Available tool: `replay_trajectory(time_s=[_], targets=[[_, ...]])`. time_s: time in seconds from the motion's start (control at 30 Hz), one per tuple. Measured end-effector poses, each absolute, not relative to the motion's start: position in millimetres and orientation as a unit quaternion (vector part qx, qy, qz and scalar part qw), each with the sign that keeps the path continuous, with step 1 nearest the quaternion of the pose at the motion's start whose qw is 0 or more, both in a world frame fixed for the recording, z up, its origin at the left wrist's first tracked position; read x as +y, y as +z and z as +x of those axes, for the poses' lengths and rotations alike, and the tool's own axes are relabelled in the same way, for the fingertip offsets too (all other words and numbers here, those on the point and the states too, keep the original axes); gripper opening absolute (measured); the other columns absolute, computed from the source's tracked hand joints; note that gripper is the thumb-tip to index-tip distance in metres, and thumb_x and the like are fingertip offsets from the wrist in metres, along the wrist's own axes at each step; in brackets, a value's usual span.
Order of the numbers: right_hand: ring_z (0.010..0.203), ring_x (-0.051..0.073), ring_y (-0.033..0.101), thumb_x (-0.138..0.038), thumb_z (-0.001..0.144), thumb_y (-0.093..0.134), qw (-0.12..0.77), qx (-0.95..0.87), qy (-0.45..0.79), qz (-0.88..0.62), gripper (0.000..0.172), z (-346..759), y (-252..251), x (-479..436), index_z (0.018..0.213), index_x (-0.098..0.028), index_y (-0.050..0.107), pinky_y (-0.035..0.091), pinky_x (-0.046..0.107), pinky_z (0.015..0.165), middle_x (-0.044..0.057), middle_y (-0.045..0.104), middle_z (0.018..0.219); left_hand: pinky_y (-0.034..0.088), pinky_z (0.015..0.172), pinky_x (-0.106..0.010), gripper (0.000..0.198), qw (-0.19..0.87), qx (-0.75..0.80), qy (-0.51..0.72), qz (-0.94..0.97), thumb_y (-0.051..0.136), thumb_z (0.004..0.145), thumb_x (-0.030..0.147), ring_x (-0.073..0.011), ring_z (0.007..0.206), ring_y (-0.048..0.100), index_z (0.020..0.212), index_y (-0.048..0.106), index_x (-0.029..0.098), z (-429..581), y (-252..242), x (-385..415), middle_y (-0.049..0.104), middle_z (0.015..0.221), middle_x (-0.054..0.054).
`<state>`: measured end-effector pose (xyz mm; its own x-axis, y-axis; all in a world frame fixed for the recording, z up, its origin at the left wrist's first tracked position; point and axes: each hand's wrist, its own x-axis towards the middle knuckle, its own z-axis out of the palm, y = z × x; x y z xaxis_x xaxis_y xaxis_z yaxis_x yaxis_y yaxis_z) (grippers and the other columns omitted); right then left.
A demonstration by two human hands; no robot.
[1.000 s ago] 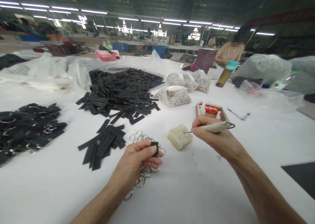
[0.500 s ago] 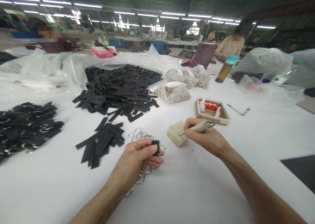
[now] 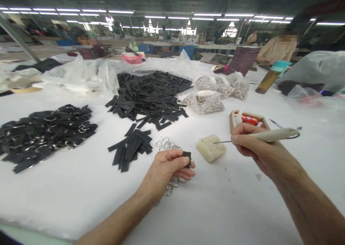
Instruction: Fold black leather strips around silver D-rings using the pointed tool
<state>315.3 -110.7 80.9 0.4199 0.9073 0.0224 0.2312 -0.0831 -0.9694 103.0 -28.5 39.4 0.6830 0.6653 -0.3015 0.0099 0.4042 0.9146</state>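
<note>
My left hand [image 3: 167,167] is closed in a pinch on a folded black strap [image 3: 186,158], with part of a metal ring showing at its right side. To the right, my right hand [image 3: 258,148] grips an awl [image 3: 275,134] by its pale handle. The awl's thin metal shaft points left, and its tip lies over or against a pale yellow block [image 3: 211,148]; whether it enters the block I cannot tell. Loose metal rings [image 3: 167,143] lie behind and below my left hand, which partly hides them. A small pile of black straps [image 3: 132,148] is to their left.
A large heap of black straps [image 3: 151,97] lies farther back. Ringed straps [image 3: 48,130] are piled at left. Bags of metal rings [image 3: 206,102], a small box [image 3: 232,122] and a bottle [image 3: 272,78] stand at right. Other people sit across the table.
My right hand has drawn the awl back to the right from the block, and its shaft now shows. My left hand still pinches the strap. The whole view has shifted.
</note>
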Motion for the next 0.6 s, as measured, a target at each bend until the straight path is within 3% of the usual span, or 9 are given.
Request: replay_trajectory(time_s=[0.17,0.6], targets=[[0.044,0.006,0.024,-0.025,0.072,0.061,0.598,-0.394,0.455,-0.529,0.015,296.7,78.9,-110.8,0.064,-0.016,0.053,0.013,0.021,0.041,-0.005,0.036,0.047,0.052,0.06,-0.023,0.015,0.751,0.341,0.215,0.522,0.059,0.075,0.024,-0.0154,0.066,0.065,0.077,0.066,0.01,105.3,44.1,-32.1,0.068,0.081,-0.008],[0.048,0.007,0.027,-0.023,0.072,0.059,0.558,-0.42,0.49,-0.522,0.013,280.0,70.7,-105.1,0.064,-0.015,0.052,0.015,0.022,0.043,-0.005,0.038,0.052,0.052,0.059,-0.023,0.013,0.753,0.342,0.19,0.53,0.061,0.071,0.021,-0.0154,0.063,0.064,0.075,0.067,0.011,108.6,50.5,-35.5,0.068,0.078,-0.008]])
